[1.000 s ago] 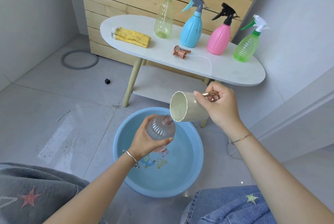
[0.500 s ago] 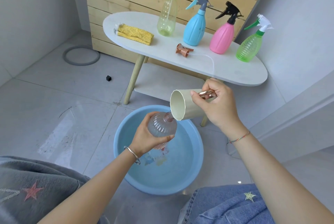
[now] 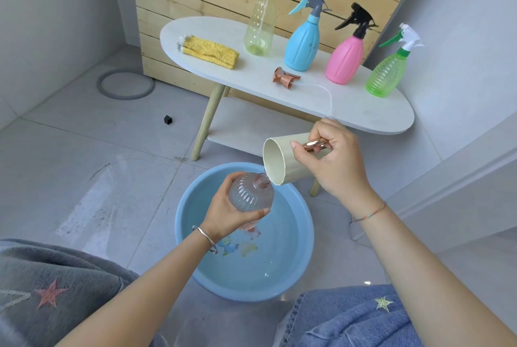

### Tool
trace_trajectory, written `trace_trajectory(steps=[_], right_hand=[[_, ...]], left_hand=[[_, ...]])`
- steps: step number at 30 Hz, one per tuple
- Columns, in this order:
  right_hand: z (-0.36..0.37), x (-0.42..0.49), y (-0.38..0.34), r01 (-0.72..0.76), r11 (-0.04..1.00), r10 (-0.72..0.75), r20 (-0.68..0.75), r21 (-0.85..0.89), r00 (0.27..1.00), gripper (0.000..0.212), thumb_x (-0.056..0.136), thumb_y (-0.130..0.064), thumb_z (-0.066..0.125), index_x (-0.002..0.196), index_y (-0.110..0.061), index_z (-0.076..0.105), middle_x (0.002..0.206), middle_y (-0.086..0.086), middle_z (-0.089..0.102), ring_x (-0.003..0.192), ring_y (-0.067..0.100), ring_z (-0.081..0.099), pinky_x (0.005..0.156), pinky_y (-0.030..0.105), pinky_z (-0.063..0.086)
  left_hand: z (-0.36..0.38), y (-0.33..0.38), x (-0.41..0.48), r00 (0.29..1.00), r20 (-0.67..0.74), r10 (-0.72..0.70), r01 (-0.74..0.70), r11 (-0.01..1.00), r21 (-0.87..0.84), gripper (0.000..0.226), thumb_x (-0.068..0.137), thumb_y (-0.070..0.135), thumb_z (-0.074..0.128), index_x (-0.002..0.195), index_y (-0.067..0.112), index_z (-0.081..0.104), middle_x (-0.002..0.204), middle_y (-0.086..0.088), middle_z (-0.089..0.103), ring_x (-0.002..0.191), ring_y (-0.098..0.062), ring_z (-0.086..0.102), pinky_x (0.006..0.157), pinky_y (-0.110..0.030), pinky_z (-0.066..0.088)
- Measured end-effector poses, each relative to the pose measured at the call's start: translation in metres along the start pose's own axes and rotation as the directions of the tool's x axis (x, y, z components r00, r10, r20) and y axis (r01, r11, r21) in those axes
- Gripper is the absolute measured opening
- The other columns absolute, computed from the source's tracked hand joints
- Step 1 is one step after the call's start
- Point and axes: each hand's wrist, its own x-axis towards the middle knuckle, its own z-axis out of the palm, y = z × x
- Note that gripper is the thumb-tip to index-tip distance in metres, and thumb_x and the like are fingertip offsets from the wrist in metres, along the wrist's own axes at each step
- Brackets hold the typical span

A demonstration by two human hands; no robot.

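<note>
The left hand holds a clear ribbed bottle above the blue basin. Its fingers are wrapped round the body, and the open neck is angled up toward the cup. The right hand grasps that cream cup, fingers closed about the copper-coloured handle. It tips the cup so that the lowest point of the rim sits just above the bottle's neck. A thin stream appears to run in.

Assessment: the bottle is being filled, and it is held over the basin so any spill lands there. A copper sprayer head lies loose on the table, probably taken off to free the neck. A row of spray bottles stands upright behind it, with a yellow cloth at the far left end.
</note>
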Motion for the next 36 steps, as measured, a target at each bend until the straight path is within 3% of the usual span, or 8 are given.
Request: trace_trajectory(steps=[7, 11, 15, 19, 25, 30, 34, 36], right_hand=[[0.001, 0.001, -0.006, 0.066, 0.997, -0.065, 0.010, -0.034, 0.998, 0.033, 0.075, -0.024, 0.065, 0.057, -0.011, 0.040, 0.058, -0.005, 0.037, 0.061, 0.018, 0.037, 0.058, 0.029, 0.032], [0.001, 0.001, 0.000, -0.147, 0.985, 0.152, -0.062, 0.088, 0.986, 0.036, 0.075, -0.019, 0.069, 0.057, -0.011, 0.038, 0.055, -0.008, 0.035, 0.055, 0.008, 0.034, 0.054, 0.023, 0.029], [-0.004, 0.001, 0.015, -0.354, 0.876, 0.415, -0.139, 0.327, 0.899, 0.038, 0.080, -0.010, 0.071, 0.059, -0.005, 0.040, 0.051, -0.010, 0.039, 0.052, 0.005, 0.033, 0.053, 0.018, 0.030], [-0.011, 0.002, 0.035, -0.455, 0.632, 0.662, -0.132, 0.627, 0.738, 0.035, 0.074, -0.018, 0.073, 0.059, -0.013, 0.043, 0.065, 0.009, 0.044, 0.066, 0.019, 0.040, 0.064, 0.026, 0.036], [-0.026, 0.013, 0.058, -0.381, 0.306, 0.802, -0.021, 0.872, 0.597, 0.028, 0.078, -0.018, 0.070, 0.062, -0.023, 0.046, 0.056, -0.009, 0.038, 0.059, 0.011, 0.031, 0.070, 0.032, 0.028], [-0.051, 0.034, 0.073, -0.280, 0.174, 0.854, -0.003, 0.944, 0.521, 0.034, 0.089, -0.013, 0.059, 0.062, -0.021, 0.040, 0.043, -0.012, 0.032, 0.042, 0.005, 0.032, 0.070, 0.029, 0.035], [-0.076, 0.054, 0.099, -0.287, 0.187, 0.891, -0.039, 0.939, 0.453, 0.038, 0.089, -0.014, 0.059, 0.062, -0.023, 0.034, 0.042, -0.012, 0.024, 0.038, 0.007, 0.025, 0.060, 0.023, 0.031], [-0.084, 0.064, 0.116, -0.327, 0.202, 0.914, -0.058, 0.923, 0.401, 0.039, 0.088, -0.016, 0.060, 0.061, -0.023, 0.033, 0.042, -0.013, 0.023, 0.039, 0.008, 0.024, 0.056, 0.022, 0.026]], left_hand=[[0.000, -0.001, 0.001, 1.000, 0.000, -0.001, 0.001, 1.000, -0.005, 0.083, 0.043, 0.047, 0.087, 0.117, 0.031, 0.051, 0.113, 0.020, 0.059, 0.104, 0.007, 0.056, 0.083, -0.004, 0.041], [0.000, -0.002, 0.002, 1.000, -0.010, -0.002, 0.002, 1.000, -0.011, 0.082, 0.045, 0.045, 0.088, 0.117, 0.031, 0.052, 0.109, 0.025, 0.060, 0.105, 0.005, 0.056, 0.084, -0.006, 0.043], [0.001, -0.001, 0.003, 1.000, -0.026, 0.005, -0.006, 1.000, -0.028, 0.082, 0.046, 0.043, 0.089, 0.118, 0.029, 0.053, 0.111, 0.022, 0.061, 0.106, 0.002, 0.057, 0.087, -0.010, 0.044], [0.000, 0.012, 0.007, 0.998, -0.056, 0.024, -0.028, 0.998, -0.055, 0.082, 0.047, 0.044, 0.088, 0.119, 0.028, 0.053, 0.116, 0.013, 0.062, 0.109, -0.001, 0.058, 0.089, -0.010, 0.044], [-0.003, 0.066, 0.033, 0.992, -0.078, 0.100, -0.108, 0.989, -0.099, 0.081, 0.047, 0.041, 0.087, 0.118, 0.022, 0.054, 0.114, 0.010, 0.064, 0.106, -0.001, 0.060, 0.085, -0.008, 0.044], [0.004, 0.122, 0.071, 0.979, -0.077, 0.191, -0.197, 0.977, -0.079, 0.083, 0.047, 0.042, 0.085, 0.120, 0.020, 0.053, 0.115, 0.009, 0.062, 0.103, 0.008, 0.057, 0.084, -0.003, 0.039], [0.016, 0.158, 0.102, 0.972, -0.082, 0.218, -0.224, 0.973, -0.061, 0.078, 0.056, 0.025, 0.091, 0.122, 0.020, 0.050, 0.115, 0.009, 0.060, 0.096, 0.018, 0.054, 0.080, 0.000, 0.038], [0.021, 0.167, 0.115, 0.970, -0.106, 0.221, -0.228, 0.972, -0.060, 0.079, 0.052, 0.036, 0.090, 0.120, 0.025, 0.051, 0.117, 0.010, 0.060, 0.100, 0.016, 0.053, 0.084, -0.001, 0.039]])
